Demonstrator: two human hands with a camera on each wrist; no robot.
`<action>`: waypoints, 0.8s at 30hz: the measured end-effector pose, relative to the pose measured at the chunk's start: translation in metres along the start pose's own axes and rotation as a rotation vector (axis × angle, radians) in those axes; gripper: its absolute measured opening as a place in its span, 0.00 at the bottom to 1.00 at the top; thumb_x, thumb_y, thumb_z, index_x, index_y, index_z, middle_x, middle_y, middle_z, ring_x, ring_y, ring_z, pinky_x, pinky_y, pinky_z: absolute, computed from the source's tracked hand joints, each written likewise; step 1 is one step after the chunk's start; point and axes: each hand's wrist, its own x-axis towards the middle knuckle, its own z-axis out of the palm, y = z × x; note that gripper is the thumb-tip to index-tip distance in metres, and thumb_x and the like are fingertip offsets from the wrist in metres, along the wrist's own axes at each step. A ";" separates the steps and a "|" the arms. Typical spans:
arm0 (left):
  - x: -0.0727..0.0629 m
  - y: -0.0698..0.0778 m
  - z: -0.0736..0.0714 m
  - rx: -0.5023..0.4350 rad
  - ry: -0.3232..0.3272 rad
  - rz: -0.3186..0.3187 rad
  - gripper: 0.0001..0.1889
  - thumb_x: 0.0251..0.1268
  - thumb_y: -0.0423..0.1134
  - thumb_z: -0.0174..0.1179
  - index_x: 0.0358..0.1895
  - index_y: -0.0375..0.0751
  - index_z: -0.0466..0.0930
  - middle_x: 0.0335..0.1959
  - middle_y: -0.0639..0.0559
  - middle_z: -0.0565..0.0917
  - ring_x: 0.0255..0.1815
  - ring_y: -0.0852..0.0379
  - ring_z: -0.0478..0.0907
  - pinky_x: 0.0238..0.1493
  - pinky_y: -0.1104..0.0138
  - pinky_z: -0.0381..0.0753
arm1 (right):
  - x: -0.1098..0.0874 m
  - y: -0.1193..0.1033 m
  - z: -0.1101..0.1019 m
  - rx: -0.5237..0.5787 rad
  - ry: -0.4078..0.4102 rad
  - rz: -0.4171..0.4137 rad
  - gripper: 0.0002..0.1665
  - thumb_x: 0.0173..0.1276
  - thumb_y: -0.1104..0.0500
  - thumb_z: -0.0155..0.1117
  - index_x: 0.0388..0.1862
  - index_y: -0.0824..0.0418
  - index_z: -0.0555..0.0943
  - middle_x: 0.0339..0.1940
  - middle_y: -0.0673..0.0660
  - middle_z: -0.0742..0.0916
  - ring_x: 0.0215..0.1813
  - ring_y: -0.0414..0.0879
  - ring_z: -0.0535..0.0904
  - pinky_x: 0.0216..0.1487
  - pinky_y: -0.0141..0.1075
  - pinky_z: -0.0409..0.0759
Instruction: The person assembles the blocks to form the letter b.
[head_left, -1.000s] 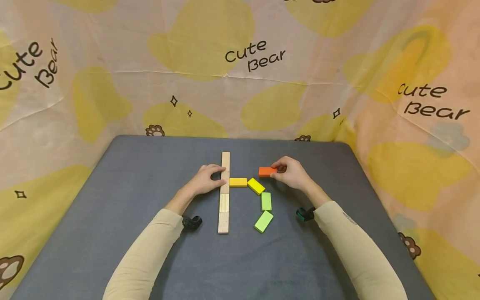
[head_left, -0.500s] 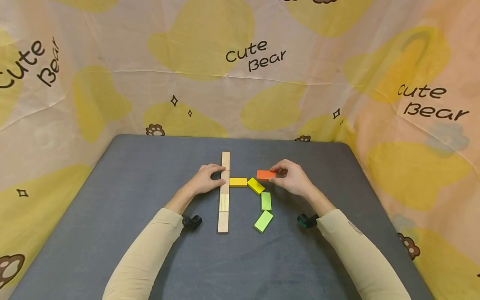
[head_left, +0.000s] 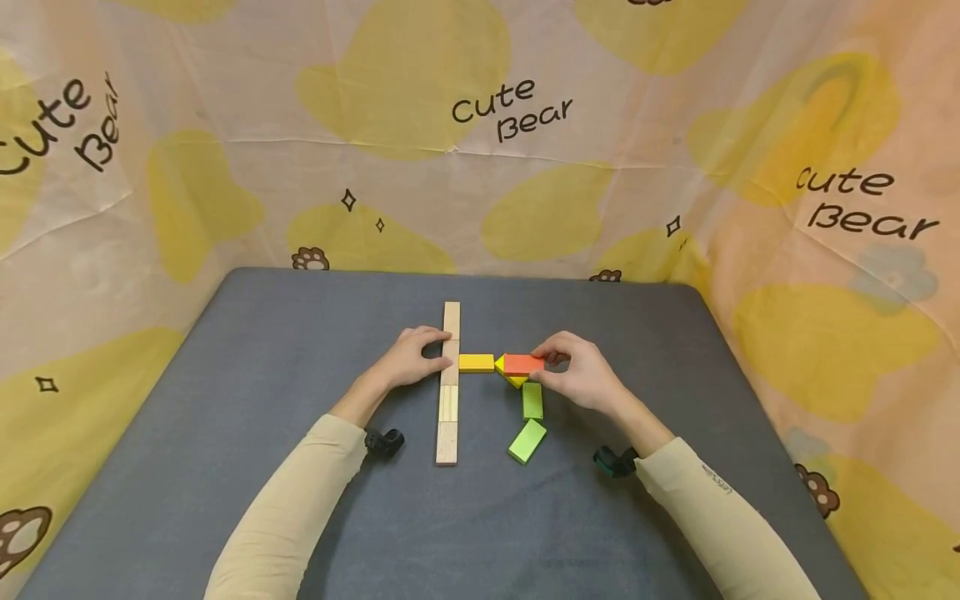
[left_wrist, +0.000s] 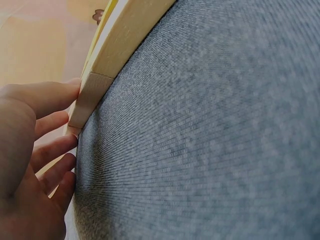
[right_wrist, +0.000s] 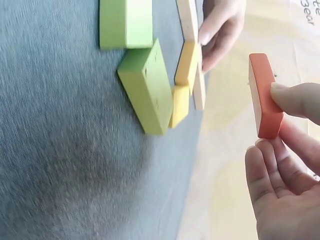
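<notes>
My right hand (head_left: pixel 585 375) pinches an orange block (head_left: pixel 522 364) between thumb and fingers. In the right wrist view the orange block (right_wrist: pixel 262 95) is held up off the table; in the head view it covers most of a slanted yellow block (head_left: pixel 517 382). My left hand (head_left: pixel 405 360) touches a straight row of plain wooden blocks (head_left: pixel 447 404), thumb and fingertips spread along its left side. From the row's right side another yellow block (head_left: pixel 476 363) juts out. Below the slanted one lie two green blocks (head_left: pixel 532 402), forming a bent chain.
All the blocks lie on a dark grey cloth-covered table (head_left: pixel 300 517). A patterned pink and yellow curtain (head_left: pixel 420 225) hangs behind and at both sides. Dark wrist cameras sit at both cuffs, the right wrist camera (head_left: pixel 615 462) close to the table.
My right hand has brought the orange block left and toward me, from behind the yellow blocks to over the slanted one. My left hand stays at the wooden row.
</notes>
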 end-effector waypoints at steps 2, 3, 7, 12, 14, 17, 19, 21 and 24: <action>0.001 -0.001 0.000 -0.001 0.000 0.002 0.31 0.72 0.49 0.64 0.74 0.43 0.72 0.73 0.41 0.70 0.73 0.40 0.60 0.71 0.45 0.62 | -0.003 -0.002 0.002 -0.001 0.001 -0.001 0.15 0.60 0.60 0.79 0.46 0.61 0.88 0.43 0.52 0.84 0.43 0.48 0.78 0.49 0.53 0.81; 0.001 -0.001 0.000 -0.001 -0.001 0.003 0.31 0.72 0.49 0.64 0.74 0.43 0.71 0.73 0.41 0.70 0.73 0.40 0.60 0.71 0.45 0.62 | -0.004 -0.003 0.003 -0.001 0.000 0.000 0.15 0.60 0.60 0.79 0.46 0.60 0.88 0.43 0.52 0.84 0.43 0.48 0.78 0.49 0.52 0.81; 0.001 0.000 -0.001 -0.004 -0.002 0.003 0.31 0.72 0.49 0.63 0.74 0.43 0.71 0.73 0.41 0.69 0.74 0.40 0.59 0.71 0.45 0.62 | -0.010 -0.008 0.007 0.013 -0.013 0.002 0.15 0.60 0.60 0.79 0.46 0.59 0.88 0.43 0.50 0.84 0.43 0.48 0.78 0.49 0.51 0.81; 0.000 0.002 -0.002 -0.006 -0.009 -0.003 0.31 0.72 0.49 0.63 0.74 0.44 0.71 0.74 0.42 0.69 0.73 0.40 0.59 0.70 0.45 0.62 | -0.017 -0.014 0.014 0.055 -0.037 -0.010 0.15 0.59 0.62 0.79 0.45 0.60 0.88 0.43 0.51 0.84 0.44 0.57 0.80 0.49 0.56 0.81; 0.000 0.002 -0.002 -0.003 -0.007 0.000 0.31 0.72 0.49 0.63 0.74 0.44 0.71 0.73 0.41 0.69 0.73 0.40 0.59 0.70 0.45 0.63 | -0.019 -0.015 0.017 0.063 -0.045 -0.015 0.14 0.59 0.63 0.79 0.45 0.60 0.87 0.43 0.51 0.84 0.44 0.58 0.80 0.49 0.56 0.81; 0.001 0.001 -0.002 0.003 -0.002 0.004 0.31 0.72 0.49 0.64 0.74 0.44 0.72 0.73 0.41 0.69 0.72 0.40 0.60 0.70 0.45 0.63 | -0.022 -0.017 0.021 0.063 -0.056 -0.018 0.14 0.59 0.63 0.79 0.44 0.59 0.87 0.43 0.51 0.84 0.43 0.56 0.80 0.48 0.54 0.81; 0.001 0.001 -0.002 0.006 0.000 0.007 0.31 0.72 0.48 0.64 0.74 0.43 0.72 0.73 0.41 0.70 0.72 0.40 0.60 0.70 0.45 0.63 | -0.024 -0.017 0.023 0.063 -0.061 -0.022 0.14 0.59 0.62 0.79 0.44 0.58 0.87 0.43 0.50 0.84 0.43 0.54 0.80 0.48 0.54 0.82; 0.002 0.000 -0.002 0.007 -0.001 0.006 0.31 0.72 0.49 0.64 0.74 0.44 0.72 0.73 0.41 0.69 0.72 0.40 0.60 0.70 0.45 0.63 | -0.026 -0.018 0.026 0.059 -0.066 -0.025 0.15 0.59 0.62 0.80 0.44 0.58 0.87 0.43 0.50 0.84 0.43 0.52 0.80 0.48 0.53 0.82; 0.002 -0.001 -0.002 0.006 -0.002 0.009 0.30 0.72 0.49 0.63 0.74 0.44 0.72 0.73 0.41 0.69 0.72 0.40 0.60 0.70 0.45 0.63 | -0.029 -0.020 0.029 0.046 -0.069 -0.029 0.15 0.58 0.61 0.80 0.45 0.58 0.88 0.42 0.49 0.84 0.43 0.50 0.79 0.47 0.53 0.82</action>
